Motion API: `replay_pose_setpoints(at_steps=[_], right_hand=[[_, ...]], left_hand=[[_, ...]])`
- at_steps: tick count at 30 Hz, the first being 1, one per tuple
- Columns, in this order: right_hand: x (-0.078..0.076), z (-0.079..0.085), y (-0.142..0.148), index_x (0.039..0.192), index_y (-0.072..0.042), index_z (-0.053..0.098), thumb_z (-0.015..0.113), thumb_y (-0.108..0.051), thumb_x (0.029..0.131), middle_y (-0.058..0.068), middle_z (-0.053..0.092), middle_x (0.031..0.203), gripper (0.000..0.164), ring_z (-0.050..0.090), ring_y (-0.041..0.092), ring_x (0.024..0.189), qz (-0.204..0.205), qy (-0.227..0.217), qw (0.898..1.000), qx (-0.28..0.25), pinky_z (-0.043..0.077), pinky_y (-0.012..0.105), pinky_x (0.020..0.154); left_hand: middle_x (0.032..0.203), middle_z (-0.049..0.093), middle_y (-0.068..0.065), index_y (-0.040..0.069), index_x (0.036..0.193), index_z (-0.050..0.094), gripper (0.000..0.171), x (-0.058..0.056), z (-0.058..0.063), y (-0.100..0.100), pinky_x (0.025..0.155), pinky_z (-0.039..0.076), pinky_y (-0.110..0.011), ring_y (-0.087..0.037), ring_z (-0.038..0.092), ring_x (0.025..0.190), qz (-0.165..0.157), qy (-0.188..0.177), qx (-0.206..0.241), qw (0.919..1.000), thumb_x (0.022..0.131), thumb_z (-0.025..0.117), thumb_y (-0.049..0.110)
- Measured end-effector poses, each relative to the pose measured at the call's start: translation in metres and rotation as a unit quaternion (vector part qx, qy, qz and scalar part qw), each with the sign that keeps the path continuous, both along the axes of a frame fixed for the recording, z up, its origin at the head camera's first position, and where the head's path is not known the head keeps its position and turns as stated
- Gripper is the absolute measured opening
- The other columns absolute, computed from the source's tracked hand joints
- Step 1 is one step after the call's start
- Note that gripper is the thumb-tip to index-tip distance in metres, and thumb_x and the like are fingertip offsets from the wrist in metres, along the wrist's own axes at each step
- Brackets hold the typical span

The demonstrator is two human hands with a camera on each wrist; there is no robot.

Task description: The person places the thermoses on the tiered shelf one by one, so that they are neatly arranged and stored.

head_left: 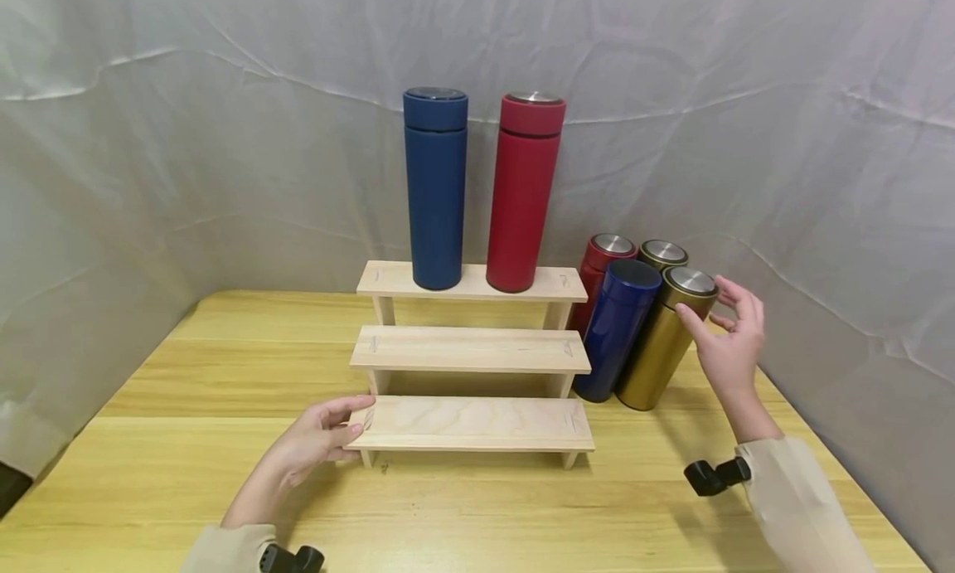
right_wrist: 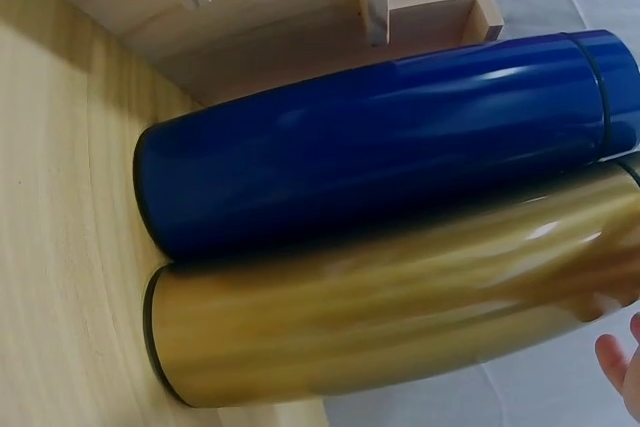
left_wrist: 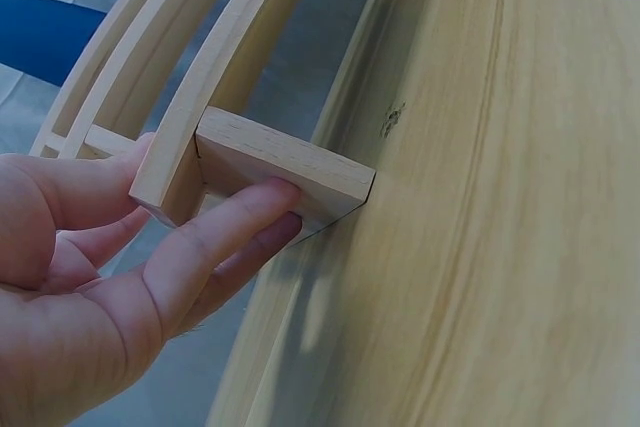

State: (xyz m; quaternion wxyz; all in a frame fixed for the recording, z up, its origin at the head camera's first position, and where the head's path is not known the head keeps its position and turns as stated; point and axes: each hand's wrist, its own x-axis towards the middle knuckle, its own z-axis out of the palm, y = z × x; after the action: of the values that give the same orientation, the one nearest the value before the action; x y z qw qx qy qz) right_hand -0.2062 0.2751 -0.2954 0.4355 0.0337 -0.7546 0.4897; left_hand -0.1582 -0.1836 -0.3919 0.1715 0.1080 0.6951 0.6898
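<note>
My left hand grips the left end of the lowest step of a three-tier wooden display stand. In the left wrist view, its fingers lie against the step's side support. On the right, my right hand is beside the lid of a gold thermos bottle, thumb and fingers spread around the lid. The right wrist view shows fingertips apart from the gold body. A shiny blue thermos stands upright next to the gold one, close to the stand.
On the top tier stand a matte blue thermos and a matte red thermos. Behind the shiny blue bottle are a shorter-looking red thermos and another gold thermos. A grey cloth hangs behind the wooden table.
</note>
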Motion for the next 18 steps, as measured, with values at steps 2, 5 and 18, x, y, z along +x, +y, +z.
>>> replay_pose_setpoints(at_steps=[2, 5, 18], right_hand=[[-0.004, -0.003, 0.003, 0.119, 0.004, 0.05, 0.069, 0.001, 0.072, -0.009, 0.042, 0.11, 0.051, 0.042, 0.011, 0.099, 0.003, -0.008, 1.0, 0.001, 0.043, 0.015, 0.075], [-0.014, -0.011, 0.011, 0.123, 0.002, 0.047, 0.07, 0.001, 0.072, -0.007, 0.041, 0.113, 0.056, 0.042, 0.013, 0.101, 0.006, -0.021, 1.0, 0.007, 0.043, 0.013, 0.077], [-0.026, -0.026, 0.022, 0.128, -0.008, 0.04, 0.072, 0.002, 0.069, -0.008, 0.047, 0.109, 0.068, 0.045, 0.007, 0.097, 0.037, -0.05, 0.998, 0.01, 0.038, 0.018, 0.071]], left_hand=[[0.125, 0.033, -0.035, -0.015, 0.131, 0.026, 0.05, 0.0, 0.0, 0.0, 0.083, 0.047, -0.047, -0.019, 0.057, 0.09, 0.0, 0.001, 0.0, 1.0, 0.089, 0.049, 0.001], [0.124, 0.035, -0.034, -0.015, 0.131, 0.026, 0.05, -0.001, -0.001, 0.0, 0.083, 0.047, -0.046, -0.02, 0.057, 0.089, 0.0, 0.001, -0.001, 1.0, 0.089, 0.05, 0.001], [0.123, 0.036, -0.033, -0.015, 0.131, 0.026, 0.051, -0.001, -0.001, -0.001, 0.083, 0.046, -0.047, -0.02, 0.057, 0.09, -0.002, 0.001, 0.002, 1.0, 0.089, 0.05, 0.001]])
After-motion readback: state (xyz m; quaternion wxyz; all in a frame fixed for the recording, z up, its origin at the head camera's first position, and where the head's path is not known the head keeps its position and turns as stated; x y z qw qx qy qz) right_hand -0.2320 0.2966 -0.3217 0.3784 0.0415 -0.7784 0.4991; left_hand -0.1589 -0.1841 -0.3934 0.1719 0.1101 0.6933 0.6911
